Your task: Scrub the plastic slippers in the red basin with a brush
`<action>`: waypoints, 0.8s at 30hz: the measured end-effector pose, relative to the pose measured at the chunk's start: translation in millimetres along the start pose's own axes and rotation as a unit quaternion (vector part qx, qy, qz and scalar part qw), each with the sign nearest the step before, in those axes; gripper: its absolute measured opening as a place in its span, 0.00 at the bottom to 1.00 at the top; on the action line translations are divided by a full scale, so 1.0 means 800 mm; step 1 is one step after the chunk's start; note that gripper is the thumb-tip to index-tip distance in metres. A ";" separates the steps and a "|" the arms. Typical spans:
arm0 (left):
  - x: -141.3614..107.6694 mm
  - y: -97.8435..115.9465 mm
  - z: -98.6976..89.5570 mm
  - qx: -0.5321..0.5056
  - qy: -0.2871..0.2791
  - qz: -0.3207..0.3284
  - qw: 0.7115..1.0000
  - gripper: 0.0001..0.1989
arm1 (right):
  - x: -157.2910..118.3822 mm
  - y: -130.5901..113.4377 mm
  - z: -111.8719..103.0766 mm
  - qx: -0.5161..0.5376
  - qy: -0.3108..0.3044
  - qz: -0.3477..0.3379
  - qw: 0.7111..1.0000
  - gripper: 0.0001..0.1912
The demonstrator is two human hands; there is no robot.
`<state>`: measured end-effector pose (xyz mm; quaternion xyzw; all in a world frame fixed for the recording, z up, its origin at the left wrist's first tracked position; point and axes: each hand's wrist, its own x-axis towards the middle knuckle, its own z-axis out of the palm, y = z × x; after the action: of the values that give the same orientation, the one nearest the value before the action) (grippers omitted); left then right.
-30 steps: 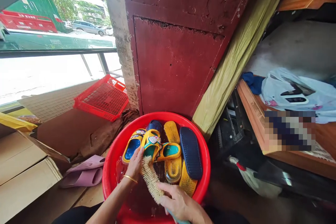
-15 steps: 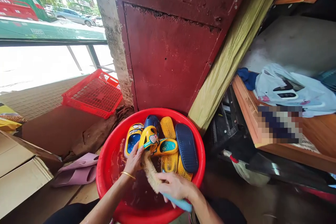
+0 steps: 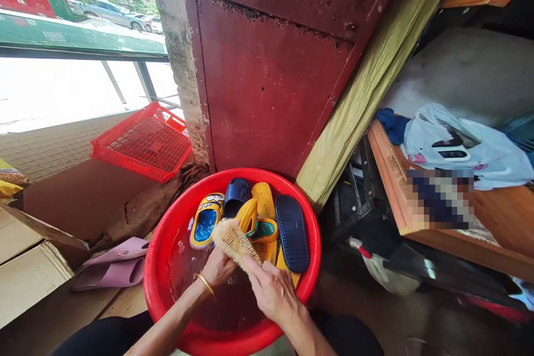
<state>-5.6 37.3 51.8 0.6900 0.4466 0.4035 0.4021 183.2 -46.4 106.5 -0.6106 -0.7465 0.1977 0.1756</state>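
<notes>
Scrubbing likely midway: right hand [image 3: 271,289] fingers gripping brush [image 3: 234,242]; left hand [image 3: 219,267] fingers, partly hidden, seemingly holding yellow sandal [image 3: 247,211]. Other sandals [image 3: 292,233] in red basin [image 3: 151,283], cleanliness unclear.

Brush [image 3: 236,242] now over left fingers [image 3: 227,263]
</notes>
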 end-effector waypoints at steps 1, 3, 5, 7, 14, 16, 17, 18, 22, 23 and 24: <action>-0.001 -0.002 0.002 0.003 0.002 0.002 1.000 0.32 | 0.008 0.000 0.000 -0.046 0.002 0.022 0.999 0.28; -0.002 -0.003 0.001 -0.008 0.010 -0.006 1.000 0.35 | 0.024 0.004 -0.008 -0.088 0.030 0.078 0.993 0.28; 0.000 -0.001 -0.005 -0.031 0.008 -0.023 0.999 0.38 | 0.033 0.008 -0.015 -0.081 0.062 0.091 0.991 0.28; 0.003 0.003 -0.013 -0.050 0.002 -0.044 0.998 0.37 | 0.033 0.005 -0.012 -0.066 0.053 0.045 0.995 0.27; 0.000 0.009 -0.026 -0.039 -0.016 -0.060 0.997 0.30 | 0.028 0.002 0.006 -0.159 -0.013 0.051 0.986 0.30; 0.000 0.005 -0.035 -0.011 -0.023 -0.049 0.998 0.33 | 0.031 0.019 -0.004 -0.157 0.009 0.098 0.983 0.30; 0.001 0.001 -0.042 0.017 -0.027 -0.055 0.998 0.33 | 0.031 0.026 -0.009 -0.148 0.017 0.114 0.982 0.29; 0.002 -0.002 -0.050 0.059 -0.022 -0.069 0.996 0.33 | 0.030 0.033 -0.013 -0.136 0.021 0.122 0.983 0.29; 0.014 -0.019 -0.072 0.296 0.028 -0.137 0.945 0.28 | 0.015 0.040 -0.011 -0.097 -0.011 0.114 0.989 0.29; 0.016 -0.023 -0.072 0.337 0.029 -0.151 0.929 0.26 | 0.011 0.038 -0.008 -0.100 -0.029 0.117 0.988 0.29; 0.017 -0.028 -0.071 0.365 0.020 -0.165 0.916 0.25 | 0.008 0.036 -0.004 -0.106 -0.047 0.123 0.986 0.29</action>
<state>-60.4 67.2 54.2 0.6970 0.6782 0.1545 0.1741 207.7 -34.8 95.1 -0.7027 -0.6901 0.1659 0.0495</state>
